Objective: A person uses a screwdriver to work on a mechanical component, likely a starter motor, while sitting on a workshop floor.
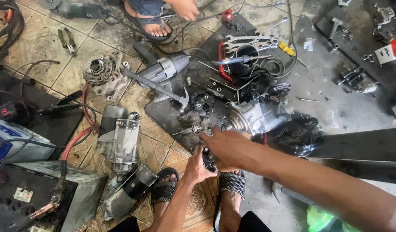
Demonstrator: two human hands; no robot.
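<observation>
Crouching over a dark rubber mat, the person works with both hands on small parts of a dismantled motor. The right hand reaches across, fingers stretched forward and close together, touching a small metal gear piece that lies just beside the grey motor housing. The left hand is curled around a dark round part; how tightly it is held cannot be told, because the right hand covers it.

Several risks appear here. The gear piece is small and probably greasy, so it could slip from the fingertips and roll among the loose screws and rods on the mat. A hammer and an impact wrench lie near, and a careless elbow might knock them. The person wears open sandals, so a dropped heavy part, such as the starter motor nearby, could hurt the toes. Red cables run close to the feet and may catch them.
</observation>
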